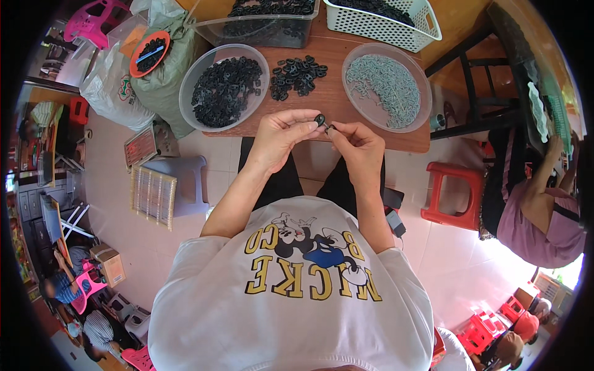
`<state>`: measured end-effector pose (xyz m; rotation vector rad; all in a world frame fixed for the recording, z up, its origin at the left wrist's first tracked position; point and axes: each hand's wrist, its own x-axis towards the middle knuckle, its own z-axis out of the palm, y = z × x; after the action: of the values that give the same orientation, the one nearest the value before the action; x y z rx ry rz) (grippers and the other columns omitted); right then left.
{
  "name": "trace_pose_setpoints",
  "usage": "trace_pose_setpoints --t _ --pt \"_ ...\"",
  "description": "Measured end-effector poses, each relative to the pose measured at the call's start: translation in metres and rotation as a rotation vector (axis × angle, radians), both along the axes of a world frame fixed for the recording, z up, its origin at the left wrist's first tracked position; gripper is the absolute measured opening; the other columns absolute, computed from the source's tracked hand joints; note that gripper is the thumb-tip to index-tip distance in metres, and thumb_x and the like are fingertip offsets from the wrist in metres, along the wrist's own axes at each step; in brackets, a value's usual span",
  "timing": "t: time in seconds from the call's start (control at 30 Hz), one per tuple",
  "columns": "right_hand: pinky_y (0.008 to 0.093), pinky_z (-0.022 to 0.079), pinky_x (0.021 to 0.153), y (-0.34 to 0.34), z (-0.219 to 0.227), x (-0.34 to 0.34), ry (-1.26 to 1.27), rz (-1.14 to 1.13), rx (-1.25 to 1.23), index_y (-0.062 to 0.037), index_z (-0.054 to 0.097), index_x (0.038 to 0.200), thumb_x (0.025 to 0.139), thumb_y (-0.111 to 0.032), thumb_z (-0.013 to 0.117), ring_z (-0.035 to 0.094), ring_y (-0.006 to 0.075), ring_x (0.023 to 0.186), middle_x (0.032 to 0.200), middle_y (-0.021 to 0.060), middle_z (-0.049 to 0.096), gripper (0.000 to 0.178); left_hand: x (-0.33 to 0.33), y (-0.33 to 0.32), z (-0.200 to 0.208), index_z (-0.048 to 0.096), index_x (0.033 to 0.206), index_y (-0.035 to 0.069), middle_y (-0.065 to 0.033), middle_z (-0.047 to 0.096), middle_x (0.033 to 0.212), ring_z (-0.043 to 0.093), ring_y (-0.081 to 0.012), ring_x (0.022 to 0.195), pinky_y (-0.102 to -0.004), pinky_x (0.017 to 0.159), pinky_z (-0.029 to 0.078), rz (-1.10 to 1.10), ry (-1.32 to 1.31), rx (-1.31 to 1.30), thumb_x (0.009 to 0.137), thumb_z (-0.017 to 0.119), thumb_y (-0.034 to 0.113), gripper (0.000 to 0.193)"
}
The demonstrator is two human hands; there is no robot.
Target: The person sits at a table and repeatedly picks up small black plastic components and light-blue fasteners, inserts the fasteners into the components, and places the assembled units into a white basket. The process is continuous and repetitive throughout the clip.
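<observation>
Above the table's front edge, my left hand (279,137) is closed in a pinch on a small black oval plastic piece (320,120). Close beside it, my right hand (359,147) pinches a small dark piece (331,128), partly covered by the fingertips. A thin metallic bit shows between the two pieces; it looks like a screw, though it is too small to be sure. Beyond my left hand stands a clear round tub (265,93) of black plastic pieces, with a loose pile of the same pieces (297,77) beside it. Another round tub (427,99) holds many silvery screws (387,86).
A clear box (260,34) and a white basket (383,34), both with black pieces, stand at the back of the brown table (328,37). Sacks (164,93) bearing an orange dish (150,70) are at left. A red stool (455,195) and a seated person (541,213) are at right.
</observation>
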<state>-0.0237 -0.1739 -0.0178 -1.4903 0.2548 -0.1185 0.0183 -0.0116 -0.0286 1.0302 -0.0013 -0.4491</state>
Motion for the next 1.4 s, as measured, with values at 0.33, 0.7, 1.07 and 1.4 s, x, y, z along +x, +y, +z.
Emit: trace_pose_setpoints --t 0.33,0.7,1.07,1.4 --pt "0.0182 0.044 0.056 0.001 -0.005 -0.002 -0.027 -0.027 0.024 0.0036 0.067 0.090 0.079 -0.004 0.068 0.057 0.0053 0.062 0.073 0.0033 0.065 0.014 -0.003 -0.002 -0.001 0.060 0.108 -0.006 -0.0124 0.064 0.097 0.064 -0.0186 0.091 -0.0300 0.083 0.053 0.046 -0.100 0.039 0.084 0.060 -0.003 0.024" --pt "0.0176 0.042 0.056 0.002 -0.002 -0.002 -0.039 0.010 0.018 0.0026 0.068 0.091 0.079 -0.004 0.068 0.056 0.0042 0.061 0.072 0.0017 0.065 0.014 -0.002 0.002 -0.001 0.061 0.108 -0.003 -0.0076 0.064 0.092 0.062 -0.0128 0.084 -0.0261 0.077 0.052 -0.003 -0.164 0.071 0.083 0.062 -0.004 0.025" --pt "0.0177 0.043 0.057 0.005 0.002 -0.003 -0.012 0.040 -0.028 0.0019 0.068 0.090 0.079 -0.005 0.069 0.056 0.0044 0.063 0.071 0.0013 0.064 0.014 -0.002 0.003 0.008 0.060 0.114 -0.003 -0.0090 0.064 0.093 0.062 -0.0133 0.082 -0.0249 0.077 0.051 -0.069 -0.247 0.179 0.086 0.060 0.001 0.029" --pt "0.0185 0.046 0.062 0.010 0.011 -0.003 -0.065 0.049 0.041 0.0040 0.061 0.108 0.080 0.001 0.065 0.058 0.0055 0.067 0.080 0.0041 0.065 0.028 -0.003 -0.001 0.016 0.065 0.103 -0.004 -0.0098 0.066 0.090 0.063 -0.0127 0.076 -0.0253 0.070 0.053 0.003 -0.222 0.277 0.083 0.065 0.002 0.021"
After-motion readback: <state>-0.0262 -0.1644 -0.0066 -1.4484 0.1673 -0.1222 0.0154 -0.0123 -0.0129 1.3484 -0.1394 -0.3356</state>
